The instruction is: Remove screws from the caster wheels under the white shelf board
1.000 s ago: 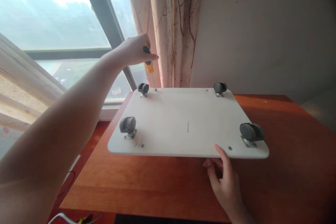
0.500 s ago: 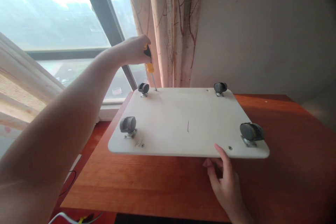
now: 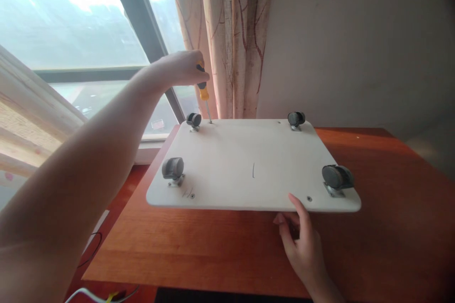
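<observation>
My left hand (image 3: pixel 188 67), at the end of an outstretched arm, is closed around the yellow and black handle of a screwdriver (image 3: pixel 203 91). The shaft slants down to a screw (image 3: pixel 210 122) at the far edge of a white board (image 3: pixel 231 161), near the far left caster (image 3: pixel 194 120). At the board's near edge, my right hand (image 3: pixel 302 241) has one fingertip on the top face, while its other fingers curl by the underside, partly hidden. A screw (image 3: pixel 309 198) sits close to that fingertip.
More casters stand wheels-up at the board's corners: far right (image 3: pixel 296 119), near left (image 3: pixel 173 169) and near right (image 3: pixel 337 177). The board lies over a reddish wooden table (image 3: pixel 185 246). Behind are a curtain (image 3: pixel 234 42) and a window (image 3: pixel 71 38); cables (image 3: pixel 88 293) lie lower left.
My left hand's fingers and wrist have shifted slightly around the screwdriver handle, and the handle looks turned. The screwdriver tip stays at the same screw. My right hand keeps its place on the board.
</observation>
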Action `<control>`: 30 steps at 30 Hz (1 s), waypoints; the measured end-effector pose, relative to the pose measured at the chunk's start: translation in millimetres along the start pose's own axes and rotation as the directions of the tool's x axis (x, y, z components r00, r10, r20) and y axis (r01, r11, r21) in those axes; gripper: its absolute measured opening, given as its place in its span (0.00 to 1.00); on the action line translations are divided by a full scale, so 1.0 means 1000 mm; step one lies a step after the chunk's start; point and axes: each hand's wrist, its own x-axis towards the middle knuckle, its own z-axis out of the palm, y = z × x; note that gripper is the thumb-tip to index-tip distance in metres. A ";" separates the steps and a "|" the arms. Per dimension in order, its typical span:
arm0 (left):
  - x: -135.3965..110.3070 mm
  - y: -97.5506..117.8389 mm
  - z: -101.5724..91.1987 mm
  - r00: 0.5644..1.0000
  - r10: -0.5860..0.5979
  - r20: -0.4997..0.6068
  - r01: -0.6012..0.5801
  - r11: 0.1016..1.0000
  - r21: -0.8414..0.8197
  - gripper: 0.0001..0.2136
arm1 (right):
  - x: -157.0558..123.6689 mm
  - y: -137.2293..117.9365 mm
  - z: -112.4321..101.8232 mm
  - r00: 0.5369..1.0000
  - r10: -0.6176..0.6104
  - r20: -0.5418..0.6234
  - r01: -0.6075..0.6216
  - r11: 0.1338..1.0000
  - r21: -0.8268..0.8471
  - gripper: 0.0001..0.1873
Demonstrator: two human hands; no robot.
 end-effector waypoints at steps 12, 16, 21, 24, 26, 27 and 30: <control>0.002 -0.014 -0.007 0.997 0.055 0.055 -0.057 0.997 0.045 0.34 | -0.002 0.002 0.000 1.000 0.015 -0.005 -0.015 1.000 -0.002 0.26; -0.002 -0.006 -0.003 0.998 -0.036 -0.043 0.044 0.978 0.206 0.36 | 0.000 0.001 -0.001 1.000 -0.001 0.000 0.001 1.000 -0.013 0.26; 0.005 -0.007 -0.002 0.995 -0.097 -0.013 0.097 0.957 0.272 0.33 | -0.001 0.002 -0.001 1.000 -0.010 -0.002 0.010 0.999 -0.038 0.25; 0.011 -0.016 -0.003 0.995 0.094 0.024 -0.097 0.983 0.159 0.29 | -0.002 0.003 0.000 1.000 -0.007 0.006 0.007 1.000 -0.024 0.26; 0.012 -0.019 -0.003 0.973 0.221 0.059 -0.224 0.973 0.050 0.33 | -0.002 0.004 0.000 1.000 -0.009 0.015 0.009 1.000 -0.005 0.27; 0.012 -0.019 -0.002 0.964 0.254 0.074 -0.256 0.967 0.014 0.34 | -0.002 0.004 0.000 1.000 -0.009 0.019 0.009 1.000 0.003 0.28; 0.008 -0.010 -0.002 0.983 0.174 0.058 -0.178 0.980 0.088 0.32 | -0.002 0.005 -0.001 1.000 -0.004 0.027 0.003 1.000 0.011 0.28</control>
